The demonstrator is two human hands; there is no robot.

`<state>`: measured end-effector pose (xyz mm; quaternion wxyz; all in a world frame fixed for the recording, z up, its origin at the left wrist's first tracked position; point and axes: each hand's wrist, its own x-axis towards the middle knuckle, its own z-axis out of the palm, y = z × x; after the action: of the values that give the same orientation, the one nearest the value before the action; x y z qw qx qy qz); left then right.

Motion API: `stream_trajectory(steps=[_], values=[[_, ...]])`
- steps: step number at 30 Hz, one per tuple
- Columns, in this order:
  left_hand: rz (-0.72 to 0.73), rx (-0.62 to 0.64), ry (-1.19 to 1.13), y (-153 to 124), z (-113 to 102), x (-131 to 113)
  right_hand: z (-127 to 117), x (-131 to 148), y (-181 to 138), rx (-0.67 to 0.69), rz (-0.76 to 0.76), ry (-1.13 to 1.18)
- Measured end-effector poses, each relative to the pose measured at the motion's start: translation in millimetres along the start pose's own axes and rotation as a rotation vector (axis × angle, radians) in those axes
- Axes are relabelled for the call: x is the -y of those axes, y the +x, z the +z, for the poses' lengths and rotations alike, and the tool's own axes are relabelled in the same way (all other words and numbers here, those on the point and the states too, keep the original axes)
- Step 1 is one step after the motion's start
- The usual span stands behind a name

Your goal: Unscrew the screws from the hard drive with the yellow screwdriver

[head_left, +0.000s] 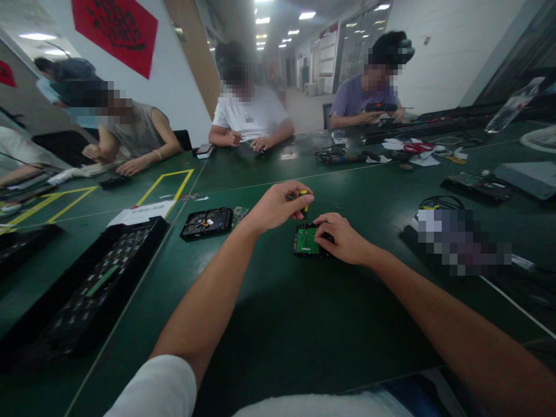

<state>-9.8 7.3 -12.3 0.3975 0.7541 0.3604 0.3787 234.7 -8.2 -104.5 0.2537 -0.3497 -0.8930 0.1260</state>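
My left hand (284, 204) is closed around the yellow and black handle of a screwdriver (304, 200), held upright above a hard drive (307, 248). The drive lies on the green table with its green circuit board facing up. On the drive's right side rests my right hand (341, 237), its fingers bent over the board; whether they pinch anything small is hidden. To the left lies a second hard drive (206, 223), dark, with a loose circuit board (240, 216) beside it. A few tiny screws are scattered just beyond my right hand.
A long black tray (150, 240) holding many small parts and a green strip stands at the left. Several people sit across the table (260, 289). At the right are another drive (476, 188), a grey box (527, 178), cables, red scissors (418, 147) and a tilted bottle (515, 105).
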Motion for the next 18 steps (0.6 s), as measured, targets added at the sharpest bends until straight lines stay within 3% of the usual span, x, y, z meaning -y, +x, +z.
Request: stream_trajectory(steps=[18], values=[[0.012,-0.009,-0.007,-0.6,0.1,-1.9,-6.0,-5.0,1.9,-0.111,0.001,0.026]])
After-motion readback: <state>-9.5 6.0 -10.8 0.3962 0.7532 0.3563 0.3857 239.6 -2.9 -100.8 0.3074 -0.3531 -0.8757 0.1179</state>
